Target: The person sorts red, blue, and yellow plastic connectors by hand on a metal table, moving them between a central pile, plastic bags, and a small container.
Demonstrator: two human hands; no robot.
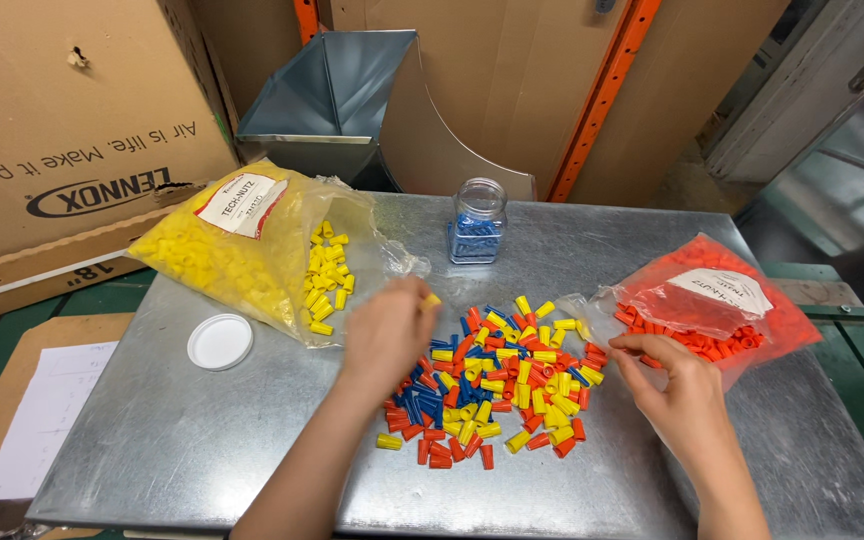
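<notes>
Covering a galvanized metal table (202, 440), mixed coloured caps (497, 385) lie between both hands.

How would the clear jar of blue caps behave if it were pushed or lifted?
The jar stands upright on the metal table, so it would likely slide rather than roll. It looks about half full of small blue caps, so probably light. Its lid lies apart, so tipping it would likely spill caps.

Workshop or warehouse, sheet-metal table (202, 440), orange racking (607, 90), cardboard boxes (62, 110), metal duct fitting (337, 90)
</notes>
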